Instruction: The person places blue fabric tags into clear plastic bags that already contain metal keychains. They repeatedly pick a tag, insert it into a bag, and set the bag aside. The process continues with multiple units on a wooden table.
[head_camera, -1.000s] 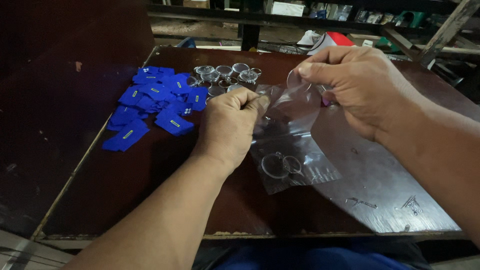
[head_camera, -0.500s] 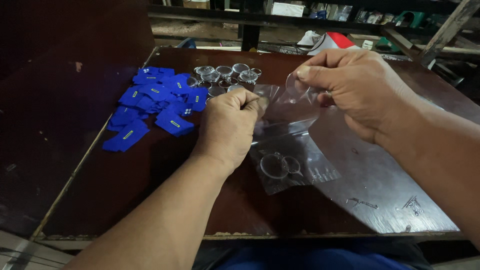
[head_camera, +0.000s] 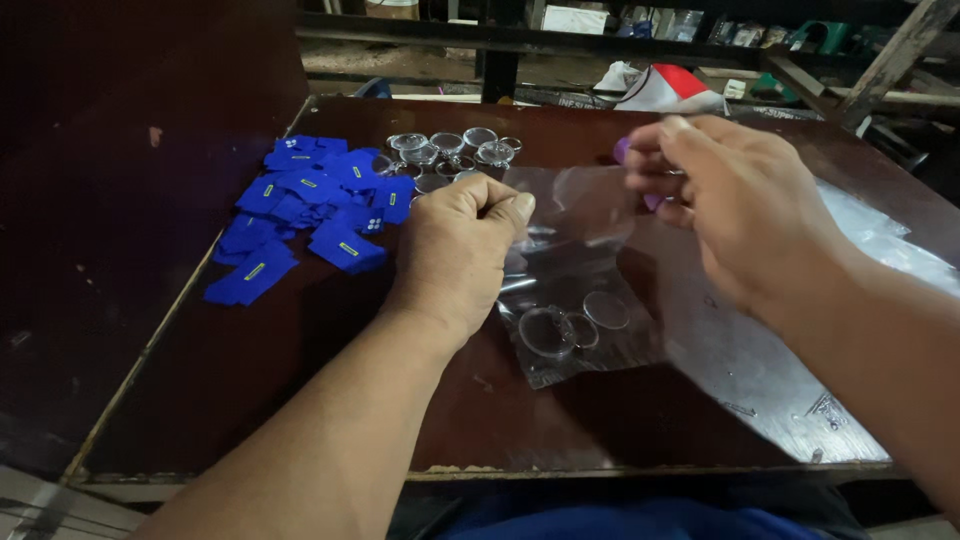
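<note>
left hand (head_camera: 455, 250): fingers pinched on edge of clear bag (head_camera: 575, 290), which lies on counter (head_camera: 300, 400) w/ rings (head_camera: 565, 325) below fingers. right hand (head_camera: 735, 205): fingers curled, off bag; grip unclear. blue tags (head_camera: 310, 205) left of fingers.

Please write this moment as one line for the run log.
left hand: pinches clear plastic bag | right hand: at bag's top, holds purple piece | table: blue tags, clear rings

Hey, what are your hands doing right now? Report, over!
Left hand pinches the clear plastic bag by its top edge. Right hand beside the bag's mouth, something small and purple at its fingertips. Clear round pieces sit in the bag. Blue tags lie left, clear.
</note>
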